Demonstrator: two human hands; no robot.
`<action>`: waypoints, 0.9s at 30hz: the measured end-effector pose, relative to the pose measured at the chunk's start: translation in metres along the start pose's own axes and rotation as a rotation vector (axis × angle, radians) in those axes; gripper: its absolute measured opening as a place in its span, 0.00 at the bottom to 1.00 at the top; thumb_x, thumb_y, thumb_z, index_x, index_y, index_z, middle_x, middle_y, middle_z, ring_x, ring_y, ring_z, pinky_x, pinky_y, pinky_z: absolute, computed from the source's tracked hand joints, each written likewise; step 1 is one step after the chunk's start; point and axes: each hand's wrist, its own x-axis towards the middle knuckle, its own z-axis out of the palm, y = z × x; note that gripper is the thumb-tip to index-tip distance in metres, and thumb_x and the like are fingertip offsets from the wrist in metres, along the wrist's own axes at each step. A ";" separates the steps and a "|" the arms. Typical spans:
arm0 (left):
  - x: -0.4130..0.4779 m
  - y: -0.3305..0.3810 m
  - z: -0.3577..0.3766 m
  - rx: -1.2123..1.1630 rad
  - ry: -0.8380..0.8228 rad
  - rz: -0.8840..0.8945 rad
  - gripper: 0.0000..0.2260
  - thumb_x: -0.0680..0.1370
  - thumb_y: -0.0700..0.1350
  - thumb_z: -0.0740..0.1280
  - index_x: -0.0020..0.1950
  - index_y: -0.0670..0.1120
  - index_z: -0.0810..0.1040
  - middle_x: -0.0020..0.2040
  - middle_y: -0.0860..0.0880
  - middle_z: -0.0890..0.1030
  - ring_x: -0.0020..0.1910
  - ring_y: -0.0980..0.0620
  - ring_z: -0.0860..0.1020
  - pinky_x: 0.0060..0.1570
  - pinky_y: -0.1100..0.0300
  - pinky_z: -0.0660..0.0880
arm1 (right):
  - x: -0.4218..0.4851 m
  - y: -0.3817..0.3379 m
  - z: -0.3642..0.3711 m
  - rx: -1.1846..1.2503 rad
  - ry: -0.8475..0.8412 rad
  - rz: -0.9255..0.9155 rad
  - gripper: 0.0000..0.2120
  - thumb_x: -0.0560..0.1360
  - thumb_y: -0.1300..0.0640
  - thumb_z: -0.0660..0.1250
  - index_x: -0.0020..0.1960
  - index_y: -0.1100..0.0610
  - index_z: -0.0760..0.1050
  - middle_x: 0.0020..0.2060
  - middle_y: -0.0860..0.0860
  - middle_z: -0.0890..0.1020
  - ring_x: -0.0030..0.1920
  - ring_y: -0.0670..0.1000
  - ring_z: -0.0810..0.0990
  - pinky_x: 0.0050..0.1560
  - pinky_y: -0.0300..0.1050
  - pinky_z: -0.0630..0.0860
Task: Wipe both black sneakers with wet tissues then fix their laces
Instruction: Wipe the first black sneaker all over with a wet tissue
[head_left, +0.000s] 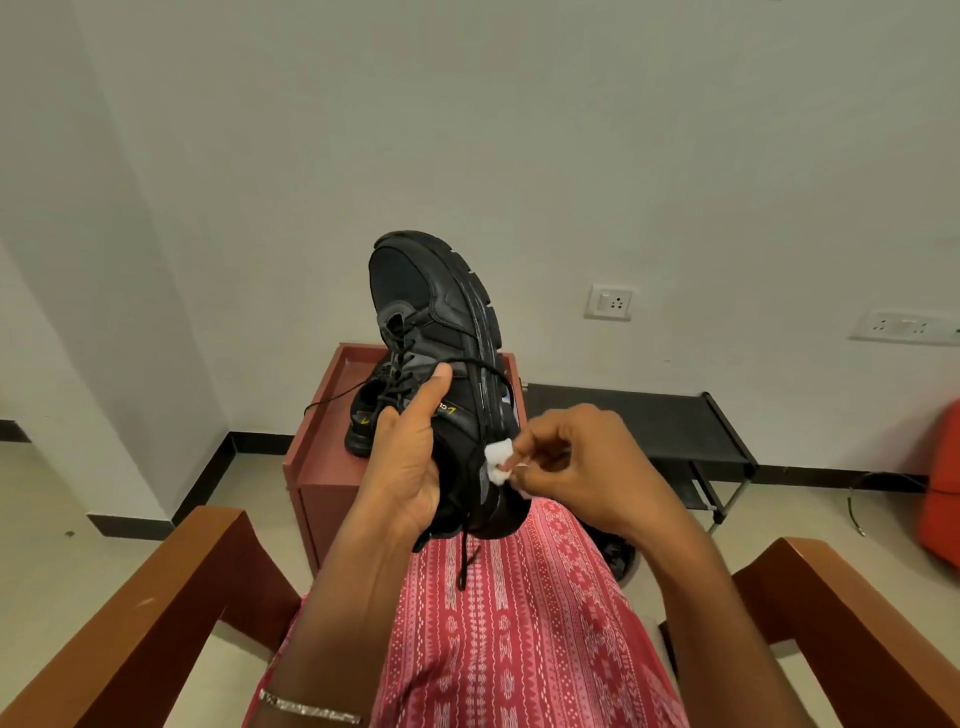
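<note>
My left hand (410, 452) grips a black sneaker (441, 317) by its heel end, toe pointing up and away, thumb pressed on its side. Its loose laces (465, 551) hang down over my lap. My right hand (566, 462) pinches a small white wet tissue (500, 462) against the sole edge near the heel. The second black sneaker (366, 421) stands on the red-brown side table (311, 457) behind, partly hidden by the held shoe and my left hand.
I sit in a chair with wooden armrests, one to the left (156, 613) and one to the right (852, 623). A black metal rack (675, 431) stands against the wall to the right. An orange object (943, 483) is at the far right edge.
</note>
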 end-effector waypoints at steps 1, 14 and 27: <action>0.000 -0.001 0.000 0.007 -0.013 -0.005 0.17 0.76 0.47 0.72 0.61 0.40 0.80 0.55 0.39 0.84 0.54 0.40 0.83 0.56 0.45 0.79 | 0.001 0.000 -0.002 -0.003 -0.004 0.004 0.09 0.70 0.63 0.76 0.40 0.48 0.85 0.36 0.45 0.84 0.37 0.43 0.82 0.40 0.32 0.78; 0.005 -0.006 -0.005 -0.034 -0.045 -0.081 0.18 0.76 0.48 0.72 0.61 0.39 0.81 0.57 0.37 0.83 0.56 0.39 0.82 0.60 0.41 0.77 | 0.014 0.005 0.001 0.107 0.176 -0.104 0.07 0.73 0.62 0.75 0.45 0.50 0.84 0.42 0.42 0.84 0.42 0.42 0.82 0.45 0.35 0.79; 0.002 -0.010 -0.002 -0.097 -0.126 -0.237 0.15 0.76 0.48 0.69 0.58 0.40 0.83 0.57 0.37 0.83 0.58 0.37 0.80 0.65 0.36 0.71 | 0.045 -0.004 0.000 0.225 0.420 -0.116 0.05 0.74 0.62 0.73 0.46 0.54 0.84 0.40 0.44 0.85 0.41 0.42 0.81 0.41 0.29 0.74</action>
